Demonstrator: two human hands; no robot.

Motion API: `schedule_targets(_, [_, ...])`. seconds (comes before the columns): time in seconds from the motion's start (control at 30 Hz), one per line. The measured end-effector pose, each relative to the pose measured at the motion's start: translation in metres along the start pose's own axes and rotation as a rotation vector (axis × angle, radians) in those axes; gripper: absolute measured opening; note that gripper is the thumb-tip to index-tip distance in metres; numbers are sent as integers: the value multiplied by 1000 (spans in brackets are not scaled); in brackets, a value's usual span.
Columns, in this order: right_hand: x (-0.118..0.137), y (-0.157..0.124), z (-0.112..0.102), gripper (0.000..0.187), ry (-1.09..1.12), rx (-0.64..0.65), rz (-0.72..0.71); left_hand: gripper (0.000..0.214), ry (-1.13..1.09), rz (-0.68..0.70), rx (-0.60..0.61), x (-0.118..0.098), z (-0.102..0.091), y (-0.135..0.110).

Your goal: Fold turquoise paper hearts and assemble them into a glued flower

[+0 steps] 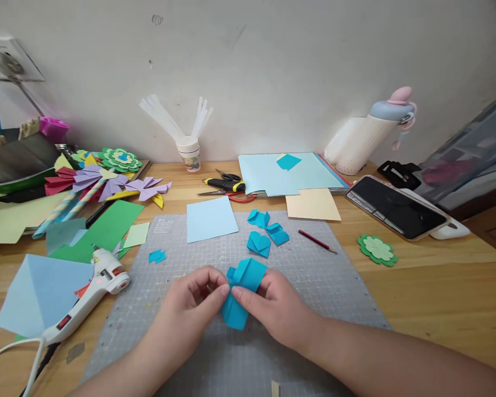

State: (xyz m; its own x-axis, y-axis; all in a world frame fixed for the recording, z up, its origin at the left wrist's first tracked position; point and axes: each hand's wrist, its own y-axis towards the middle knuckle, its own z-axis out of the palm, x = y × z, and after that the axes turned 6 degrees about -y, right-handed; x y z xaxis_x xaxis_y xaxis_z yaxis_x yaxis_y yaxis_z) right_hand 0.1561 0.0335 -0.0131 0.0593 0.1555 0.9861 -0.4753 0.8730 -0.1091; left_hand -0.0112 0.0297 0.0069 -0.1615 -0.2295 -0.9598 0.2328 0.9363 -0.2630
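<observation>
A piece of folded blue paper [236, 313] is held up between both hands over the grey cutting mat [169, 353]. My left hand [196, 300] pinches its left edge between thumb and forefinger. From the right, my right hand [279, 309] grips it, thumb on the front face and the other fingers mostly hidden behind. Just beyond lie three smaller folded blue paper pieces [258, 243], one of them heart-like. Small blue paper scraps [157, 256] rest on the mat's left side. A light blue paper square [212, 219] lies at the mat's back edge.
At left, a white glue gun [93, 295] with its cord lies by coloured paper sheets and paper flowers [101, 182]. A pencil [317, 241], a green paper flower [377, 250] and a phone [398, 207] are to the right. Scissors [227, 175] and a paper cup [189, 154] stand farther back.
</observation>
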Motion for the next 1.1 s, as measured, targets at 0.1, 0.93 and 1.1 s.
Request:
schedule_targets(0.1, [2, 1, -1, 25, -3, -42, 7, 25, -39, -37, -3, -2, -1, -1])
schedule_targets(0.93, [5, -2, -5, 29, -21, -180, 58, 16, -371, -143, 18, -2, -2, 2])
schedule_targets(1.1, [2, -3, -5, 31, -26, -143, 19, 18, -346, -164, -4, -4, 0, 3])
